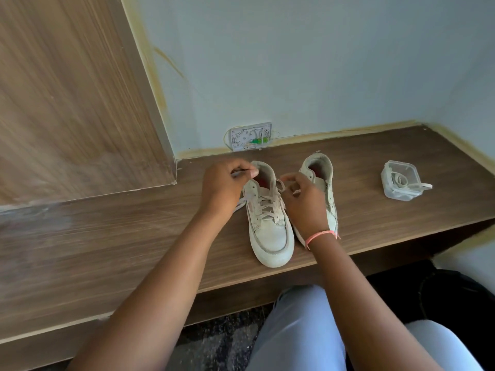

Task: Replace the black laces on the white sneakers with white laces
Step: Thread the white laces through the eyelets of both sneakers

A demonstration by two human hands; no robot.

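Left hand (225, 183) and right hand (305, 202) each pinching an end of the white lace (263, 207), left sneaker (267, 223) laced, on wooden surface (134, 236), second sneaker (325, 180) beside

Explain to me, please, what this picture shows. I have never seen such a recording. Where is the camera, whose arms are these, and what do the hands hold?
There is no machine here. A person wears a camera on the head, so the picture looks down along that person's own arms. On the wooden shelf stand two white sneakers. The left sneaker is already laced with a white lace. The left hand pinches one end of that lace, and the right hand pinches the other end near the top eyelets. The right sneaker is partly hidden behind the right hand. Further right stands a clear plastic box with another pale lace in it.
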